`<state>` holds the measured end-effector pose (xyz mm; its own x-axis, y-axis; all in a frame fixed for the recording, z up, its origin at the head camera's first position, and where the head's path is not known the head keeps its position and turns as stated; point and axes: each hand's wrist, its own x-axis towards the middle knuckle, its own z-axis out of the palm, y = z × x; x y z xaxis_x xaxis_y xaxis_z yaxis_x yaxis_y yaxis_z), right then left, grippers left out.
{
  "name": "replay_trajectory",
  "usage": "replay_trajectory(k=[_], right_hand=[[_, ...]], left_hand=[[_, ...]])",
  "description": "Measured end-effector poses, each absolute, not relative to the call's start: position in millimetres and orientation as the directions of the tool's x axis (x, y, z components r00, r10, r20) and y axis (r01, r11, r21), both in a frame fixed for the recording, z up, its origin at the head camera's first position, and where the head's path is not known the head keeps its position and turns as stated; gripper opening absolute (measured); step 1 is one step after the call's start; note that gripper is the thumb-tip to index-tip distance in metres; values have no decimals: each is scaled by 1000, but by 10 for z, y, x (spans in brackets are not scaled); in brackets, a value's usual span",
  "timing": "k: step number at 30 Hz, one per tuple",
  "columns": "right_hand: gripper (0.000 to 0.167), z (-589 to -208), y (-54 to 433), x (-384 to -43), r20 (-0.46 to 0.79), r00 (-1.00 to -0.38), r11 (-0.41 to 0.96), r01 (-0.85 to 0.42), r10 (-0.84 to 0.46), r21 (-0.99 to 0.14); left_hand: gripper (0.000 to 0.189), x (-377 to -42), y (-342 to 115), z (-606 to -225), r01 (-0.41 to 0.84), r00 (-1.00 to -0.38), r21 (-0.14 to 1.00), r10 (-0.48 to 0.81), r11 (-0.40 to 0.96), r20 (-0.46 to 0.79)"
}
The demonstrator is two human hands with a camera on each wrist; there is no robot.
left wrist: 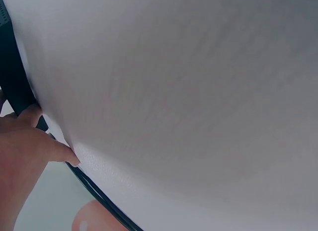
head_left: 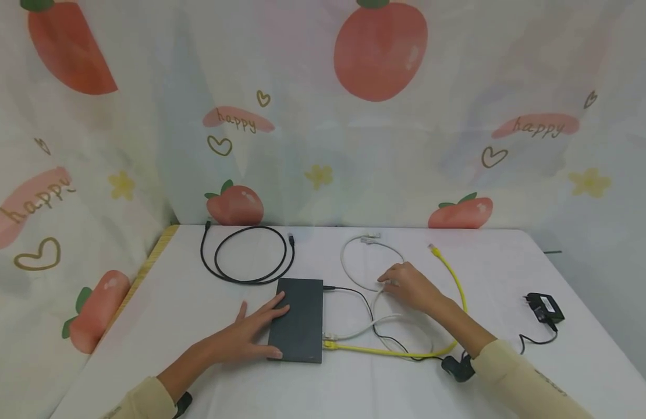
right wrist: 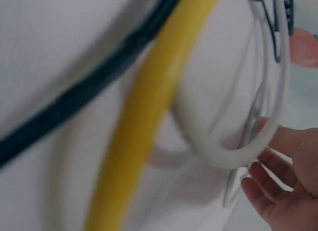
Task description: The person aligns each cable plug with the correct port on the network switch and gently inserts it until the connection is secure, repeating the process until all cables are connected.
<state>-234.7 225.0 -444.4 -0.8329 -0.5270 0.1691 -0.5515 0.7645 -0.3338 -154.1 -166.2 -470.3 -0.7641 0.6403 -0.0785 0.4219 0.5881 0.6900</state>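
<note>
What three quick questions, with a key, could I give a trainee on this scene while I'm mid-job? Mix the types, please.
1. Multiple choice: which thing does the left hand rest on?
A) the coiled black cable
B) the dark box
C) the power adapter

2. True or false: one end of the yellow cable lies free, apart from the box.

3. Fill in the colour: the fingers of the right hand are at a ____ cable.

Key: 1. B. 2. True; its other end is at the box's side. 3. White; the right wrist view shows the white cable at the fingertips.
</note>
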Motion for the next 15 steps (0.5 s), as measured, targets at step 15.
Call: replay_trajectory(k=[15], right_hand=[[9,-4465,2431,-2425,210,-838,778,-546,-504,-310]], left_hand=[[84,-1542,-1661,-4712,417,-764,694,640,587,-82]])
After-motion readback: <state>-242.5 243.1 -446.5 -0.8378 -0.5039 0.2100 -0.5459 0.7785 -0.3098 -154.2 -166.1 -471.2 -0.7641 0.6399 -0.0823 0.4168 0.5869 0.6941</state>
